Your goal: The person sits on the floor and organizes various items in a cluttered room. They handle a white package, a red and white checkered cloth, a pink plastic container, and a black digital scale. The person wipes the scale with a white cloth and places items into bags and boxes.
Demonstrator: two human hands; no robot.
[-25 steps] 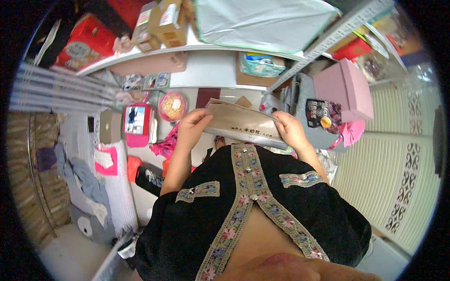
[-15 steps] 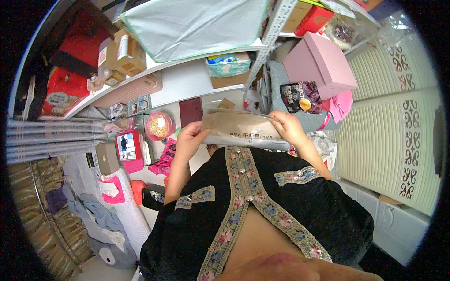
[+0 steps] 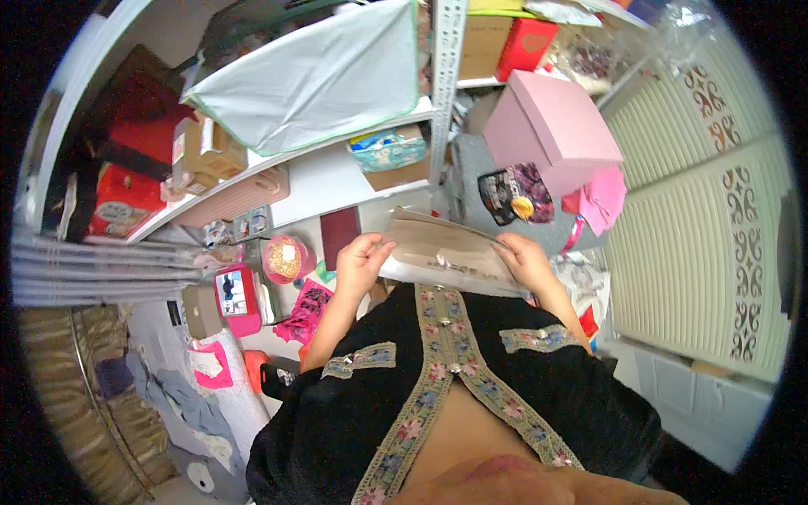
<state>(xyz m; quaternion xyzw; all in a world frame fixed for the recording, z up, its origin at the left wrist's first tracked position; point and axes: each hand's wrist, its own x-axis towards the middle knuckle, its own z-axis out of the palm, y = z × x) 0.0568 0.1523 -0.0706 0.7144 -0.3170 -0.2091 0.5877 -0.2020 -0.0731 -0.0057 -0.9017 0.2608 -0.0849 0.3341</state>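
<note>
In front of my chest I hold a flat tan and white packet (image 3: 446, 246) by its two ends. It looks like shiny plastic, with dark print along its near side. My left hand (image 3: 360, 259) pinches the left end between thumb and fingers. At the right end, my right hand (image 3: 523, 259) grips the upper corner. The packet's face is slightly bowed and catches the light. Just left of it, beyond my left hand, lies a flat dark red item (image 3: 339, 238). A black and purple pouch (image 3: 515, 194) rests beyond my right hand.
A pink lidded box (image 3: 551, 126) stands at the upper right by a grey cushion-like surface. To the left are a pink tub of yellowish pieces (image 3: 286, 258), a lit screen in a pink frame (image 3: 236, 293) and a pink-and-black bag (image 3: 305, 311). White shelving (image 3: 320, 172) spans the far side.
The view has turned slightly, shifting the shelves left and down. The packet has tilted, its right end now lower, and its print is harder to see. Both hands keep hold of it.
</note>
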